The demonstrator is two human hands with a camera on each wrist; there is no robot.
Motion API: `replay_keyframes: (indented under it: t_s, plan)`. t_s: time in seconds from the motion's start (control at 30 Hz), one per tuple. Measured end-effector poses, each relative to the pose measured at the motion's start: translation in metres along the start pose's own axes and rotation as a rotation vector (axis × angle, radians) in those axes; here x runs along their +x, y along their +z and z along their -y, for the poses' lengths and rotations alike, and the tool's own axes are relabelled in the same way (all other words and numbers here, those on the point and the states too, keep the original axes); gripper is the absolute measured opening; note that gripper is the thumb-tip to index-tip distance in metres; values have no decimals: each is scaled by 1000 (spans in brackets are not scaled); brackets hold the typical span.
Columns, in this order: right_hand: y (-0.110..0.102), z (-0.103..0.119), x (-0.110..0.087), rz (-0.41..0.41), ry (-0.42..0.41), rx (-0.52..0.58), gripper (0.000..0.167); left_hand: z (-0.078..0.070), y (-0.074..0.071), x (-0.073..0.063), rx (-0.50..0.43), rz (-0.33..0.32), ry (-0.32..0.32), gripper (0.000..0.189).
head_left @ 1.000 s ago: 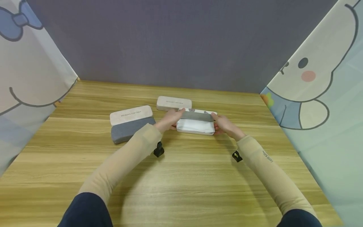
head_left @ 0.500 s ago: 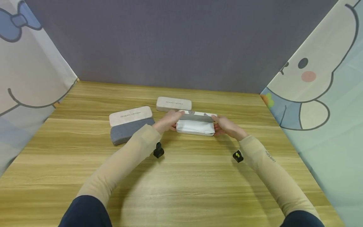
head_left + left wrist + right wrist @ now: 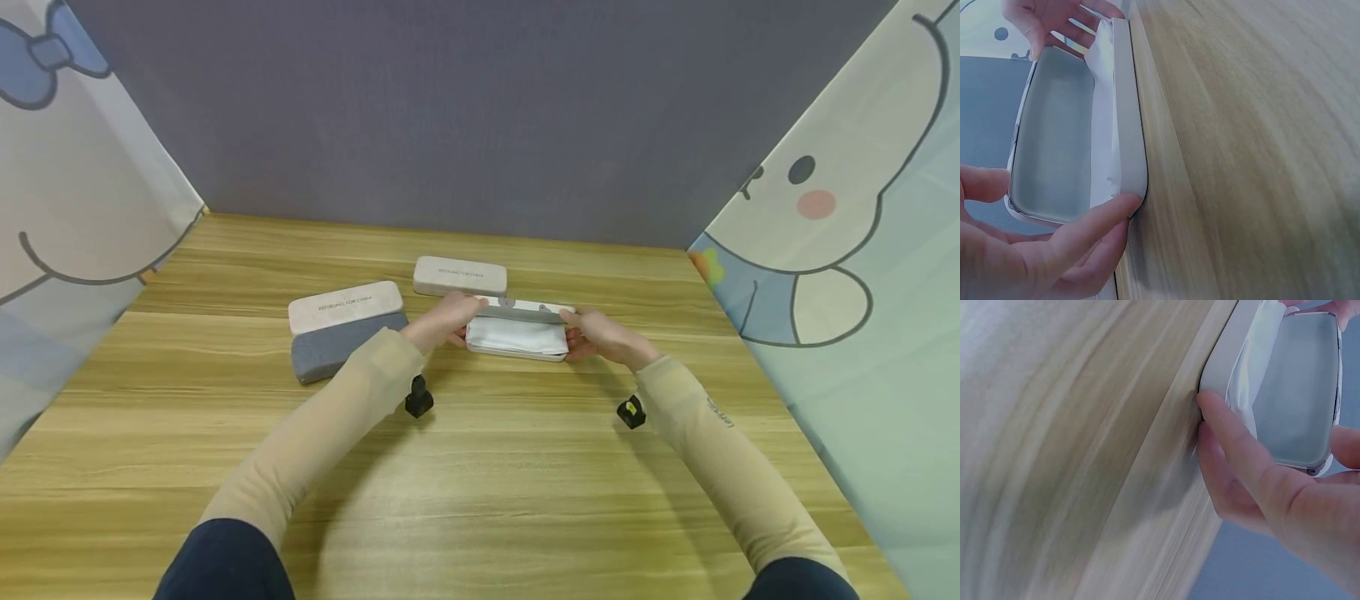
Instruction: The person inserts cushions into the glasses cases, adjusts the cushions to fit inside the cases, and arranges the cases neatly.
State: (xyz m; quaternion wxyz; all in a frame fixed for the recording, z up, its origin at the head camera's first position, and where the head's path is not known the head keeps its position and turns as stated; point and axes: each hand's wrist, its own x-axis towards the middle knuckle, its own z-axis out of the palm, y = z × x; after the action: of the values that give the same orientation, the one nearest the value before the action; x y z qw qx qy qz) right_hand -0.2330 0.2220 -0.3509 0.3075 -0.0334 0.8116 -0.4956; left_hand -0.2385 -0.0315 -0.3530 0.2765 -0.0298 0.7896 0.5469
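An eyeglass case (image 3: 517, 357) with white outside rests on the table, its lid (image 3: 536, 307) half raised. Grey lining (image 3: 1054, 131) covers the lid's inside. In the base lies a folded white cloth (image 3: 517, 336). My left hand (image 3: 447, 318) holds the case's left end, thumb at the lid's edge and fingers against the base. At the opposite end my right hand (image 3: 602, 336) grips the same way, and the right wrist view shows its fingertips (image 3: 1213, 403) touching the base's corner. Parts of both hands' fingers are hidden behind the case in the head view.
Left of the hands lie a pale case (image 3: 345, 307) with printed lettering and a blue-grey case (image 3: 337, 346) against it. Another pale case (image 3: 460, 276) lies just behind the held one. Grey fabric (image 3: 450, 117) stands along the table's back edge, and printed panels flank both sides.
The lid has tipped a little lower towards the front, and less of its grey lining shows in the head view. Both hands have kept their hold on the case ends.
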Motion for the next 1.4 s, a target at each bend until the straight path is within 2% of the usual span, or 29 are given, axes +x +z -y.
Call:
replay_keyframes:
  t_s: [0.43,1.03,1.4]
  plan:
    - [-3,0,0,15,21,16,53,0,1,-3,4,13,42,61]
    - [-2,-6,-2,60,13,5,52,4,3,-2,25,15,19,63]
    - [-4,-6,0,68,9,8,48,5,3,-2,24,19,30,61]
